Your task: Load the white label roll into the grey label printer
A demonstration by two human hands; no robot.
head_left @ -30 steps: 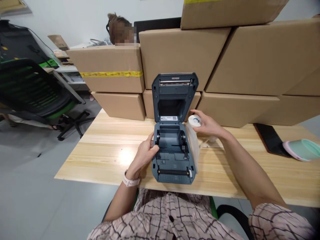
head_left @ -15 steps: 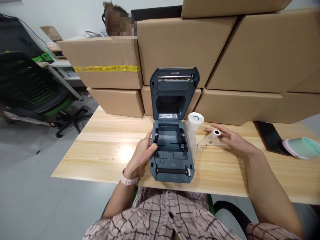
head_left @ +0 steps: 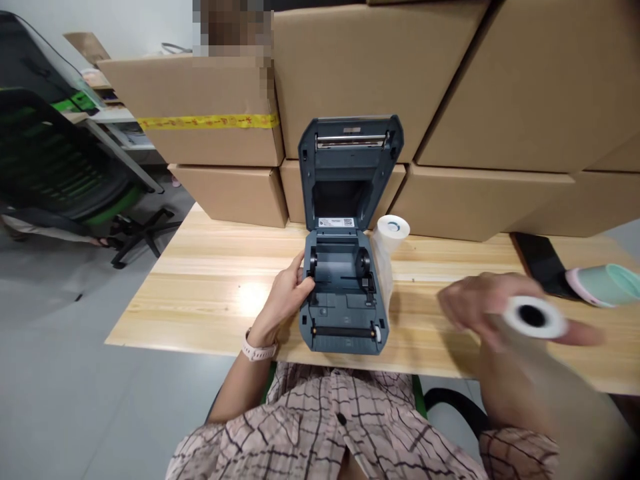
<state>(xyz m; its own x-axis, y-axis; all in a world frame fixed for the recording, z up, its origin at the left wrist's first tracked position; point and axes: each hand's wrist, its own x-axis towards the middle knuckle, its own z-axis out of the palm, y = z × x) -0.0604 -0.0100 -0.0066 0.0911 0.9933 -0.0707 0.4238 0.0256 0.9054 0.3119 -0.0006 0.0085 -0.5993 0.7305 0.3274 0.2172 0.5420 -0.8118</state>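
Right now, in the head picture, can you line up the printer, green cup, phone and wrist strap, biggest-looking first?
1. Printer
2. Green cup and phone: too alike to rank
3. Wrist strap

Open lane: pale wooden table (head_left: 417, 333) between dark-grey hinged printer (head_left: 340, 310) and right hand (head_left: 493, 300). Its bay (head_left: 336, 265) reachable from above; raised lid (head_left: 345, 165) blocks the back. White paper roll (head_left: 393, 230) crowds right flank, left hand (head_left: 285, 297) the left. Brown cardboard boxes (head_left: 370, 67) wall off rear.
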